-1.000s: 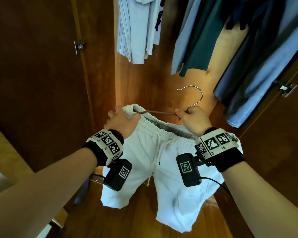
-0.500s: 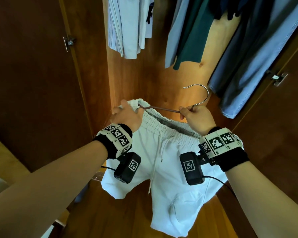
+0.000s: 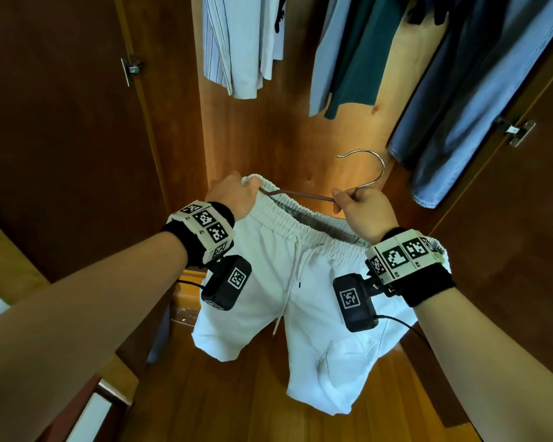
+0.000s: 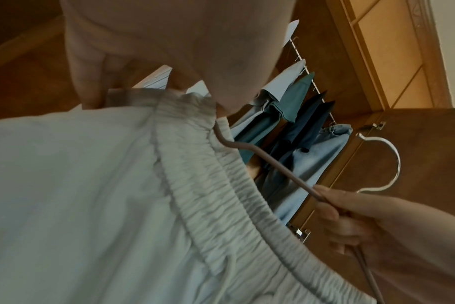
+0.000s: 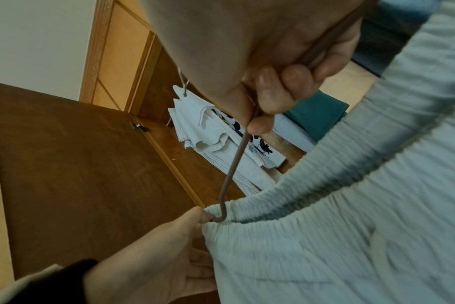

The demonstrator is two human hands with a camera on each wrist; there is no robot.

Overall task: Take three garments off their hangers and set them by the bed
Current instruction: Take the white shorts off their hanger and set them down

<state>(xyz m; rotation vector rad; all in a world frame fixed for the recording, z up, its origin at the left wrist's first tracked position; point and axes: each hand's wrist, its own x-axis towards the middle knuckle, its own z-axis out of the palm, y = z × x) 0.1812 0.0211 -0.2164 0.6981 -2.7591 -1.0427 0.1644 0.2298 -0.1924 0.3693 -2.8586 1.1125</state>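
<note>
White drawstring shorts (image 3: 300, 298) hang by their elastic waistband from a thin brown hanger (image 3: 297, 196) with a silver hook (image 3: 372, 169), held in front of the open wardrobe. My left hand (image 3: 233, 194) pinches the left end of the waistband (image 4: 190, 115) where the hanger's bent tip (image 5: 221, 218) catches it. My right hand (image 3: 361, 208) grips the hanger (image 5: 237, 156) at its neck, just below the hook (image 4: 392, 164). The hanger's right arm is hidden behind my right wrist and the shorts.
Several garments still hang on the rail: a striped white shirt (image 3: 233, 43), a pale blue and a teal top (image 3: 355, 49), dark blue pieces and light denim (image 3: 454, 129). Dark wooden doors (image 3: 61, 122) stand open on both sides. The wardrobe's wooden floor (image 3: 221, 393) lies below.
Both hands and the shorts have lifted a little and shifted right in view. The left hand has worked along the waistband's end at the hanger tip. The grips are unchanged.
</note>
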